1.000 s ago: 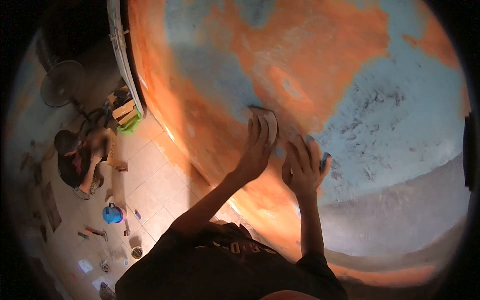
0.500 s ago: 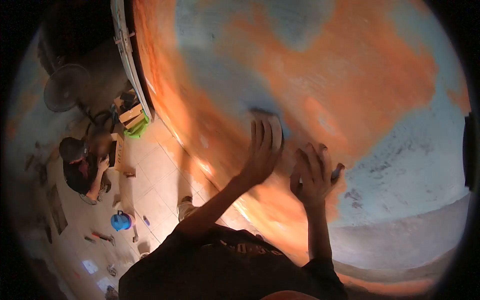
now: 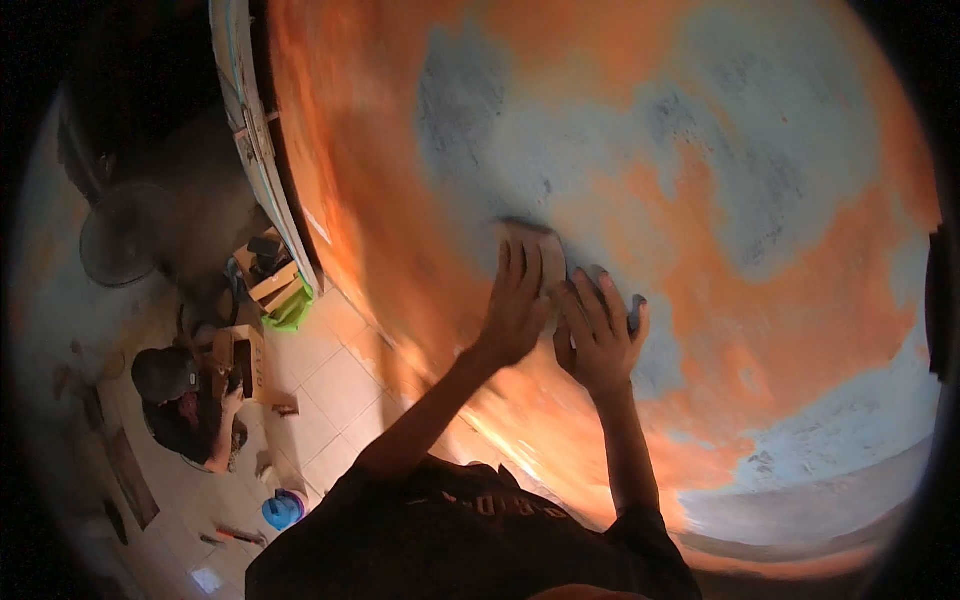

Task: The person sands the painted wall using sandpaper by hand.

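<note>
My left hand [image 3: 517,312] is closed over a flat rectangular sanding block [image 3: 548,262], pressed to the patchy orange and blue-grey wall [image 3: 800,330]. The block's top edge is dark, and my fingers hide part of its face. Close by on the right, my right hand [image 3: 600,335] lies against the same wall with its fingers apart. A small dark patch shows beside its outer finger; whether that is a thing or a shadow I cannot tell.
At the left a person [image 3: 185,405] sits low beside a cardboard box [image 3: 255,365]. Nearby are a fan [image 3: 125,235], more boxes [image 3: 275,285] on a green bag [image 3: 292,312], a blue container [image 3: 284,510] and a tool [image 3: 240,536] on the tiled floor [image 3: 345,395]. A pale frame [image 3: 250,130] edges the wall.
My right hand has moved up and left, closer to my left hand. The view has shifted, so the wall's blue-grey patches and the floor things appear elsewhere. The block stays under my left hand.
</note>
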Available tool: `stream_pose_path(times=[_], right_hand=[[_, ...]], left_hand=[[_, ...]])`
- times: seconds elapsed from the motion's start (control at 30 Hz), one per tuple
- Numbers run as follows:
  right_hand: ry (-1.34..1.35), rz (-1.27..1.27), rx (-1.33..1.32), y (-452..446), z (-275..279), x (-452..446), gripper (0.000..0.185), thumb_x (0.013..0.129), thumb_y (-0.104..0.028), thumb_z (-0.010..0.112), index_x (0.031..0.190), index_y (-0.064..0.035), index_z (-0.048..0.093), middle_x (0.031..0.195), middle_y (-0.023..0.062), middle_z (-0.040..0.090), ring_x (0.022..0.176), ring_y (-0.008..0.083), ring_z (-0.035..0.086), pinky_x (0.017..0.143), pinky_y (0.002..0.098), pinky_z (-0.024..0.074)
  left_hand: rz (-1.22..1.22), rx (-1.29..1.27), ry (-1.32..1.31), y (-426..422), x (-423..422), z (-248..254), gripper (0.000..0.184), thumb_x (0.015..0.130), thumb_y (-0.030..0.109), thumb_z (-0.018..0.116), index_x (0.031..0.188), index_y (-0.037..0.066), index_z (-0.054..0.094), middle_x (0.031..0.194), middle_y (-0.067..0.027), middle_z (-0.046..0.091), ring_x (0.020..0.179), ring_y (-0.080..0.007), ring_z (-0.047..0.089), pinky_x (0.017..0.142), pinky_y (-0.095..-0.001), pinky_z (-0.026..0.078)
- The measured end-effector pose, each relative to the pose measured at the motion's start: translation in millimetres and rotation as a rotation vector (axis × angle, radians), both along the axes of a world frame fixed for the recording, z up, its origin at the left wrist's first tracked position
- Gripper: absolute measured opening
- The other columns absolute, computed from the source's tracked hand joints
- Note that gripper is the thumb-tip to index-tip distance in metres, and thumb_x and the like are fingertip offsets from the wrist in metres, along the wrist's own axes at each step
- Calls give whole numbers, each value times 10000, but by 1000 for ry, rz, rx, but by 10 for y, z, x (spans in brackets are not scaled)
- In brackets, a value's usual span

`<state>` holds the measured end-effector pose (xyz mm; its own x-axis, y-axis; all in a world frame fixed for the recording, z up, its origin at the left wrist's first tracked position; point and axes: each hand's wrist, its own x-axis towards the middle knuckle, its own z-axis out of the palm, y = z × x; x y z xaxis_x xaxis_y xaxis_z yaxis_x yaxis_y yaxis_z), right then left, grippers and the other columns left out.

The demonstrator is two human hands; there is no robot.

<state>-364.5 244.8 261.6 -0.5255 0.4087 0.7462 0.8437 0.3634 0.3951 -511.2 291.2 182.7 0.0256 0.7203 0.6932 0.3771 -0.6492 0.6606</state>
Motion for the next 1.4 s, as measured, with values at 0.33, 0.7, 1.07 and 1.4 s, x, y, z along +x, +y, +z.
stream_pose_path(times=[0.33,0.7,1.07,1.4], right_hand=[[43,37,-10,103,-85,-162,371,822,-223,644,1193,-232,665,1310,-40,607,1276,156,504,1072,484,246],[183,-162,0,178,-311,-566,468,772,-232,708,1234,-230,630,1261,-29,586,1228,176,488,1115,529,196],[699,-615,130,284,-367,-1186,651,674,-227,747,1303,-173,587,1101,145,526,1065,352,455,1038,605,302],[1045,-911,388,336,-990,-1040,608,875,-22,560,1462,-49,402,1462,218,420,1297,401,436,1050,478,360]], left_hand=[[-121,198,11,64,-116,-23,567,1009,247,305,1453,-104,302,1525,-396,112,1392,-619,74,1143,-624,123],[-291,413,2,368,-614,519,541,980,305,402,1403,-27,463,1470,-276,388,1358,-521,327,1116,-593,253],[-913,309,42,684,-1177,865,465,966,397,482,1249,63,639,1350,-211,522,1272,-395,471,1077,-522,358],[-725,495,432,1061,-907,511,407,936,338,564,1296,163,643,1573,-238,231,1476,-456,-53,1141,-613,-40]])
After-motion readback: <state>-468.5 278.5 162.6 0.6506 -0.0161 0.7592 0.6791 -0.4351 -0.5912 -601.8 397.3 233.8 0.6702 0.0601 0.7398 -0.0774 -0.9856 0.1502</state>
